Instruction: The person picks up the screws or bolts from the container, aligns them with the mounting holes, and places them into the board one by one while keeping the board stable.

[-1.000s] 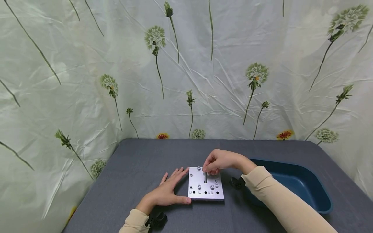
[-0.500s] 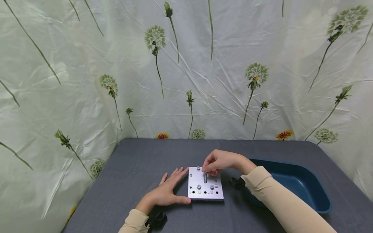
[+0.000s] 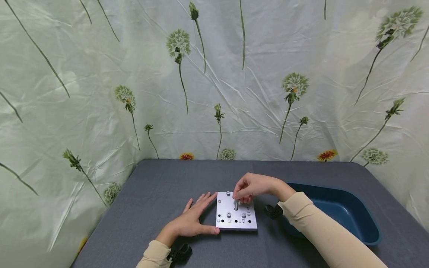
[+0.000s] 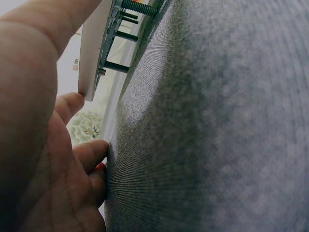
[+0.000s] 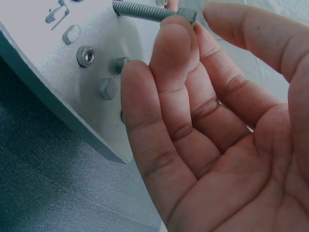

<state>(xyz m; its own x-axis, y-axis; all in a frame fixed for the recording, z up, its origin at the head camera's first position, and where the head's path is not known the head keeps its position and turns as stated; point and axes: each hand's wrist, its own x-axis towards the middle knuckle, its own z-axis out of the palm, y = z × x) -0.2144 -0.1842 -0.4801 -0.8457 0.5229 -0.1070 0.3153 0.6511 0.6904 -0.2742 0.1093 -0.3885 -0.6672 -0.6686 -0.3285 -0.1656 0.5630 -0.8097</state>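
Note:
A square metal plate with holes and several small bolts lies on the grey table. My left hand lies flat beside it, fingers straight, thumb against the plate's near left corner. In the left wrist view the plate's edge stands by my left hand, with bolt ends showing under it. My right hand pinches the head of a long bolt that stands upright in the plate. The right wrist view shows my right hand and its fingertips on the threaded bolt over the plate.
A dark blue tray sits on the table to the right of the plate, under my right forearm. A floral sheet hangs behind and to both sides. Small black wrist mounts show by each sleeve.
My right hand has sunk very slightly at the bolt's head. The left hand and the plate have not moved.

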